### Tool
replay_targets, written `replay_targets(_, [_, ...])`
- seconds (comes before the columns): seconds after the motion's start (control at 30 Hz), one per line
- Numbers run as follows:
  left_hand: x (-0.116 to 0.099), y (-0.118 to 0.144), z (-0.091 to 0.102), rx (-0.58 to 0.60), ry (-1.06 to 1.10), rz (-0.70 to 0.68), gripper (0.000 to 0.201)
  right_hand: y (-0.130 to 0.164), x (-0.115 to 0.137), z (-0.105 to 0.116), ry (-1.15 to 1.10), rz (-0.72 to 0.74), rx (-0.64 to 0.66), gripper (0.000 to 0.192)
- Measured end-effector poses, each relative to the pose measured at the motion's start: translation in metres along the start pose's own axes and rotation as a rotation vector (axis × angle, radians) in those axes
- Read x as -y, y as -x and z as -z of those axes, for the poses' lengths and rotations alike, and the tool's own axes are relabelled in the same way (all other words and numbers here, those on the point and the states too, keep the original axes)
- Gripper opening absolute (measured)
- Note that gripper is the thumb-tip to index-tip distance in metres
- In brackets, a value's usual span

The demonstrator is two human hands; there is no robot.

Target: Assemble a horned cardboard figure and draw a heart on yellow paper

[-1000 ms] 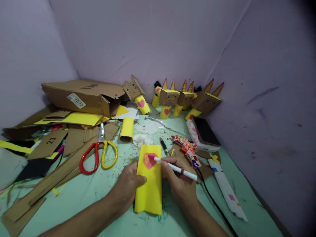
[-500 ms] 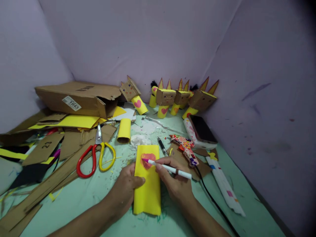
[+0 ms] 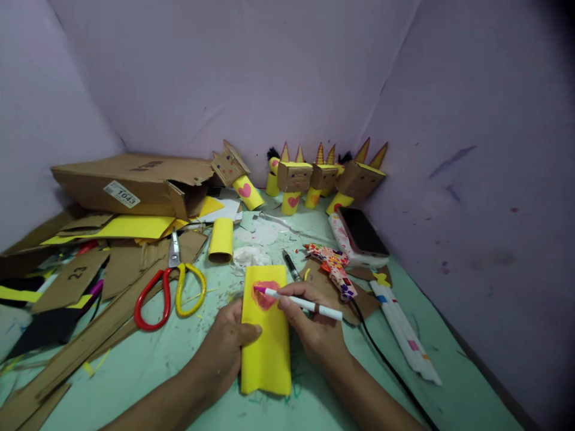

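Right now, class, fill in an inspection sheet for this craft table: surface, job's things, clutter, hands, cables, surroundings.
Surface: green table, strewn with paper scraps.
Job's things: yellow paper piece with a pink patch; white marker, tip on the patch.
Clutter: scissors, cardboard box, yellow roll, phone, cardboard figures, glue gun.
Hands: left hand presses the paper; right hand grips the marker.
Cables: black cord running from the glue gun.
Surroundings: lilac walls.

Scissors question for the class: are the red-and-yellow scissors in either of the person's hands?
No: the scissors lie on the table, while the left hand steadies the yellow paper and the right hand holds a marker.
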State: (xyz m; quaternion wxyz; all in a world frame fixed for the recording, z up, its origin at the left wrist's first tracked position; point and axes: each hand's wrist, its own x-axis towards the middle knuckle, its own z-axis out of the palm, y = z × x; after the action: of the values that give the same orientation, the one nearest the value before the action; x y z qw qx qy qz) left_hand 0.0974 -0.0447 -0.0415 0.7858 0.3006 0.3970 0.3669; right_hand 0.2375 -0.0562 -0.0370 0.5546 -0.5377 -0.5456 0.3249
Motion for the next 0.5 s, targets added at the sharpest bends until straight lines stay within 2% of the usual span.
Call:
replay_targets(0.17, [0.0004, -0.0001, -0.0002, 0.002, -0.004, 0.009, 0.037, -0.0003, -0.0018, 0.0012, -0.005, -0.011, 0.066, 0.014])
replay_targets(0.37, [-0.0002, 0.0008, -0.0010, 0.009, 0.001, 0.020, 0.038, -0.0026, 0.0003, 0.0010, -0.074, 0.002, 0.004, 0.012])
replay_targets(0.5, [-0.0003, 0.0010, -0.0013, 0.004, -0.012, 0.032, 0.039, -0.0030, -0.0037, 0.0032, -0.041, -0.011, 0.049, 0.014])
